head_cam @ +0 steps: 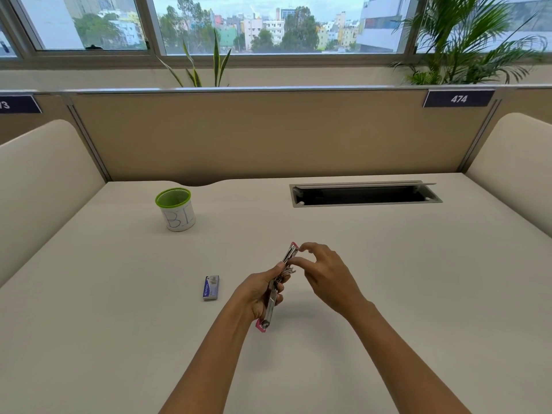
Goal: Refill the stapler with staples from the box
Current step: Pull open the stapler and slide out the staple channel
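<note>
Nearest, the left hand point(257, 291) is clenched round the stapler point(276, 289), lifted above the middle of the worktop point(388, 264) and swung wide apart, likely to bare its channel. The right hand point(324, 274) pinches at the upper arm; whether it has staples I cannot tell. The box point(211, 288) lies just left, within reach.

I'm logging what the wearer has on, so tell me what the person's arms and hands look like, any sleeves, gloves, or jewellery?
Both forearms are bare as far as the frame shows, with no sleeves in view. The left hand and right hand wear no gloves. No watch, bracelet or ring is visible on either wrist or on the fingers that show.
</note>
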`<state>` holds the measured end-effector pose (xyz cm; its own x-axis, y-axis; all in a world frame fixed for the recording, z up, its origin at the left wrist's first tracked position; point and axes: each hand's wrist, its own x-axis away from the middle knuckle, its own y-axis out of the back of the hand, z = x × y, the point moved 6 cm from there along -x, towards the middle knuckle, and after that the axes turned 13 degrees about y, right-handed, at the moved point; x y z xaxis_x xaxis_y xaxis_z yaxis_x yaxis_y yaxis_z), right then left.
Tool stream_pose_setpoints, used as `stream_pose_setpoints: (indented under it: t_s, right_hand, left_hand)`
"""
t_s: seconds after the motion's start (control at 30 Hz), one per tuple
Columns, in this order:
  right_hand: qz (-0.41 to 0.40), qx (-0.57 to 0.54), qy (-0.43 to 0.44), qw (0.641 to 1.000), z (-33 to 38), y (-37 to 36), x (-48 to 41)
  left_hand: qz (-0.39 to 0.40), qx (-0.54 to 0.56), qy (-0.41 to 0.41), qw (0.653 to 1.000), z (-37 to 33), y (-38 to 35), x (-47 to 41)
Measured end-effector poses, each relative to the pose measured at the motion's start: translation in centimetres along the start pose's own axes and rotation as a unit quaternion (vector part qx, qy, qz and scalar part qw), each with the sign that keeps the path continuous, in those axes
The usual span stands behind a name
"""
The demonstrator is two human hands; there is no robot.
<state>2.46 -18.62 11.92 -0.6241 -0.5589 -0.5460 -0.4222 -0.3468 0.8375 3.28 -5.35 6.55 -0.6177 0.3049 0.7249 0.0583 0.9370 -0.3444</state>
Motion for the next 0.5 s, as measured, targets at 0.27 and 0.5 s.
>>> stream_pose_setpoints:
  t_s: [0.27,0.5]
  right_hand:
    - [-0.016,0.147,0.059,0.987,0.1,-0.2,0.7]
    - [-0.070,0.122,-0.029,0.990,0.8,-0.4,1.4]
  left_hand:
    - [-0.065,-0.044,-0.024,0.997,-0.3,0.4,-0.1]
    - [-0.112,-0.045,-0.038,0.992,-0.9,0.7,0.3]
